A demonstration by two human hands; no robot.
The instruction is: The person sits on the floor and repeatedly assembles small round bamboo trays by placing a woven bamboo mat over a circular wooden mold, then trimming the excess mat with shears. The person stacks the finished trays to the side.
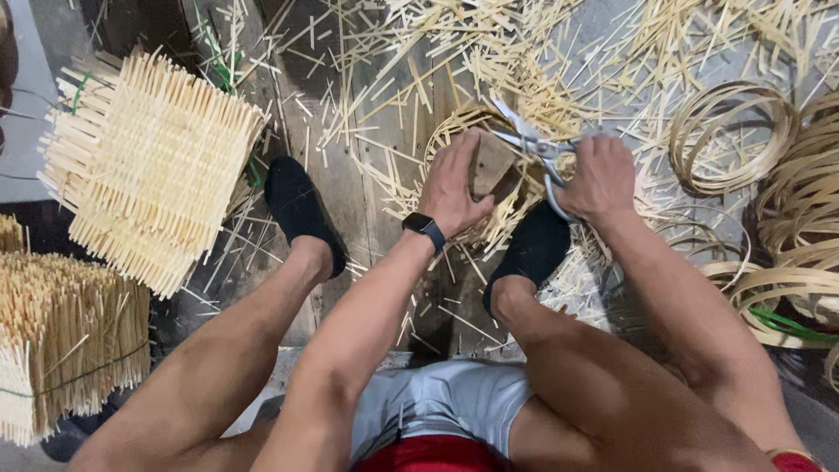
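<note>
Item: woven bamboo piece [463, 131], lying on the floor between my feet. My left hand [452, 188] is pressing a wooden block [491, 163] onto it; my right hand [599, 179] is gripping scissors [529, 140] just beside. Stacked mats [149, 166] sitting left.

Seated person, viewed from above: bare arms and legs; black rectangular smartwatch on a dark strap [425, 226] at the left wrist; black soft slip-on shoes [299, 210] on both feet; light grey shorts [441, 406] above a red garment edge [433, 456].
</note>
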